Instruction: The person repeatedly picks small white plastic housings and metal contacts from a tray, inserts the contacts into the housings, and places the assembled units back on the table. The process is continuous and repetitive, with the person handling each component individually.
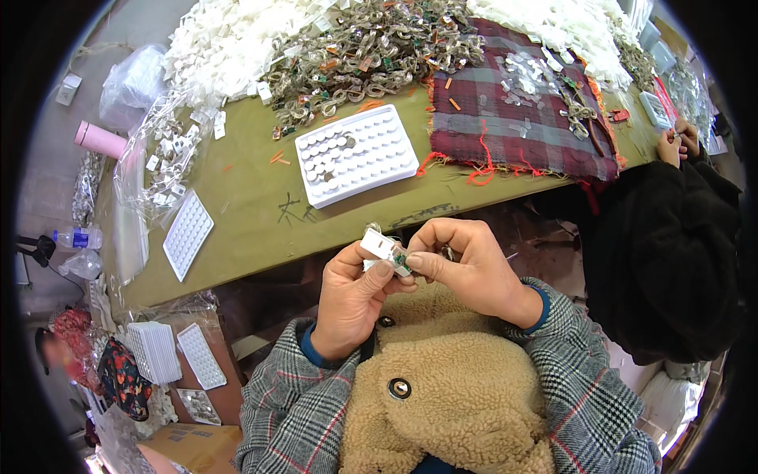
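Just past the table's near edge, above my lap, my left hand (347, 296) grips a small white plastic casing (379, 244) between thumb and fingers. A small green circuit board (399, 259) shows at the casing's right end. My right hand (471, 265) pinches at this board with thumb and forefinger, and its other fingers are curled. A bit of clear cable (373, 227) sticks up behind the casing. How far the board sits inside the casing is hidden by my fingertips.
Ahead stands a white tray (367, 188) partly filled with round silver discs. Beyond lie a heap of coiled cables (379, 55), white plastic parts (217, 47) and a plaid cloth (474, 130). Another white tray (188, 237) lies left. A co-worker's hands (671, 148) are at right.
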